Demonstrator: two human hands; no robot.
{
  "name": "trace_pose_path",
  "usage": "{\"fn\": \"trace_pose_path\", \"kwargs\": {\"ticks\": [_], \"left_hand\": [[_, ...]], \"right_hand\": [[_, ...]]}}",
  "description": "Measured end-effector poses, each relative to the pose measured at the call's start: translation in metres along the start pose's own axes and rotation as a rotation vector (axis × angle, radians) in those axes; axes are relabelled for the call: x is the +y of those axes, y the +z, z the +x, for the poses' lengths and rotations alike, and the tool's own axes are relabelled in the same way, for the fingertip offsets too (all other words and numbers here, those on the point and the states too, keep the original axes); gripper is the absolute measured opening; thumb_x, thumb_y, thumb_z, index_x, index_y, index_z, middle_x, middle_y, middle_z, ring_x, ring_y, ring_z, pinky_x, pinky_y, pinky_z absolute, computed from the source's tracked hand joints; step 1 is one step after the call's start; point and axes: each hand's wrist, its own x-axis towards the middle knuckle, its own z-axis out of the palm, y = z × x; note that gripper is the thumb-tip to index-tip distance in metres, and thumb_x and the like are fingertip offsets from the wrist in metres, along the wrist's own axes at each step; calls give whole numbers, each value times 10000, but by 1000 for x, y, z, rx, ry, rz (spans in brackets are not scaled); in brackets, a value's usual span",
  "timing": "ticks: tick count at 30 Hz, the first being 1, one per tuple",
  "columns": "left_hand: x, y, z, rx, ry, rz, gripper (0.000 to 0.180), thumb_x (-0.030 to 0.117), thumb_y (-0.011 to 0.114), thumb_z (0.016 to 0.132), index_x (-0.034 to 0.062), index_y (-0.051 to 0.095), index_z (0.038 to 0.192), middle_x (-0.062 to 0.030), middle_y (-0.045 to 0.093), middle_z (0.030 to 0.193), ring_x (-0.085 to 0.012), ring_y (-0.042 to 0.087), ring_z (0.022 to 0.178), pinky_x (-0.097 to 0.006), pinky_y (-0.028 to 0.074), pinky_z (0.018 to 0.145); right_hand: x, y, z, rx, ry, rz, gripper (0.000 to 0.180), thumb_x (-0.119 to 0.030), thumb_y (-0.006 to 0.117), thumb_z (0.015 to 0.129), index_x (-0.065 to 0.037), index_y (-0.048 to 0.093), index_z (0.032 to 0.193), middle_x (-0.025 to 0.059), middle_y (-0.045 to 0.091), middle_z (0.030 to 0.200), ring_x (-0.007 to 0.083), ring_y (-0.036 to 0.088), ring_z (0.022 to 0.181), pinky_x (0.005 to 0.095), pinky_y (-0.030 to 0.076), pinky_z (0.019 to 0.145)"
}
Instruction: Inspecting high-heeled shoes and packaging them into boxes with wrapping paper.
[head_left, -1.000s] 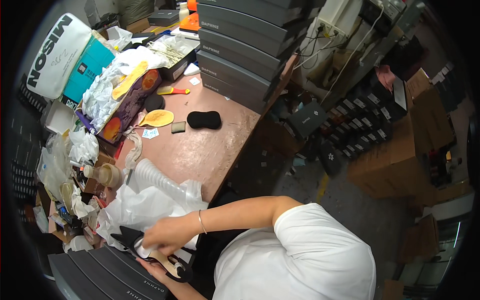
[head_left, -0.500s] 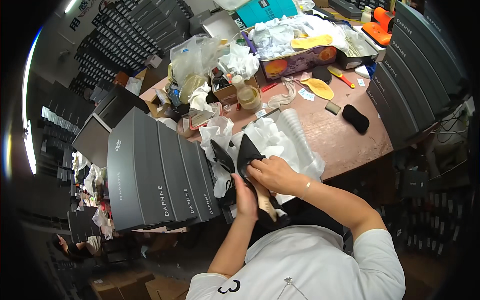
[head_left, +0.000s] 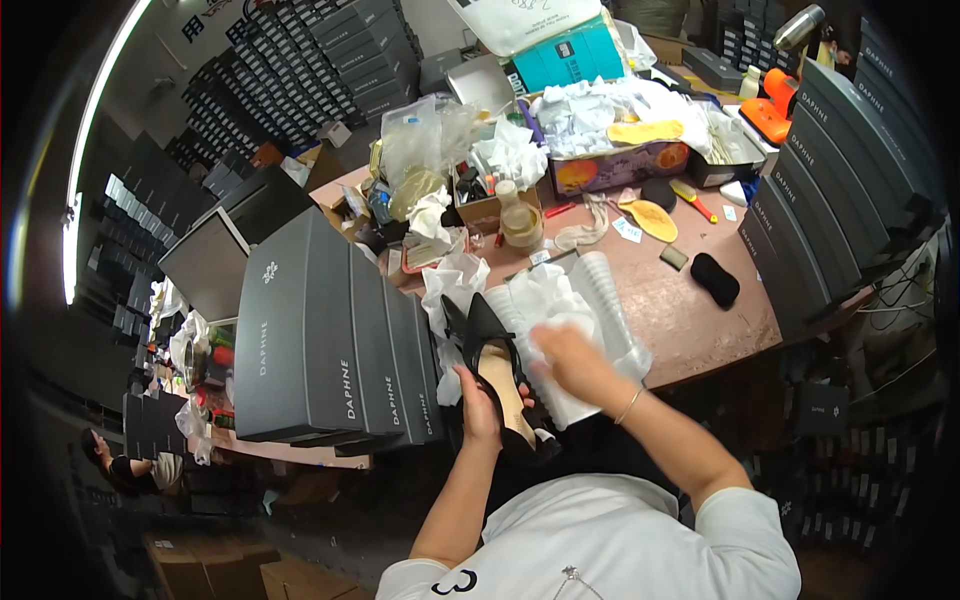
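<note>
In my left hand is a black pointed-toe shoe with a beige insole, its toe aimed away from me. My fingers wrap around the side of it. A second black shoe shows just behind its toe, partly hidden; whether my hand also grips that one is unclear. My right hand hovers to the right of the shoe, apart from it, its fingers smeared by motion. Beyond that hand lie crumpled white tissue paper and a ribbed, translucent white wrap.
Dark grey shoe boxes stand close at left, more boxes at right. Across the table are a bottle, a purple carton heaped with paper, a yellow insole and a black oval pad.
My right hand has come off the shoe and moved right. My left hand still holds the shoe, whose insole now shows more fully. The whole view has shifted slightly.
</note>
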Motion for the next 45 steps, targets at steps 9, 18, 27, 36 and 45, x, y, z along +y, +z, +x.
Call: {"fn": "trace_pose_path", "kwargs": {"ticks": [9, 18, 27, 36, 45], "left_hand": [[-19, 36, -50, 66, 74, 70, 752, 679, 209, 935, 125, 328, 1428, -40, 357, 1463, -184, 325, 1344, -328, 252, 1100], [-21, 41, -45, 43, -23, 35, 802, 720, 170, 909, 88, 427, 1331, -58, 505, 1301, -190, 455, 1233, -333, 336, 1054], [-7, 25, -58, 99, 74, 63, 773, 693, 259, 918, 87, 368, 1386, -65, 484, 1325, -209, 494, 1198, -350, 410, 1002], [4, -31, 28, 92, 46, 195, 337, 425, 480, 972, 118, 492, 1109, -58, 589, 908, -181, 607, 827, -341, 522, 737], [4, -14, -8, 49, 103, -46, 411, 393, 441, 993, 98, 426, 1279, -62, 576, 990, -171, 588, 880, -305, 505, 760]], "right_hand": [[-85, 5, 22, -186, 52, -309, 528, -437, 500, 915, 57, 638, 791, 270, 618, 847, 479, 535, 1027, 553, 355, 955], [-89, -20, -2, -89, -70, 75, 526, -415, 515, 919, 104, 564, 854, 292, 538, 943, 444, 512, 875, 457, 418, 767], [-77, 49, 26, -61, 72, 247, 661, -451, 343, 984, 44, 561, 604, 315, 579, 788, 457, 518, 751, 516, 378, 748], [-66, 62, -1, -266, -41, 300, 589, -460, 369, 969, 39, 580, 738, 272, 554, 734, 430, 484, 716, 491, 366, 698], [-83, 54, 10, -359, 63, 319, 636, -469, 353, 978, 140, 528, 924, 328, 554, 815, 476, 510, 808, 504, 385, 801]]}}
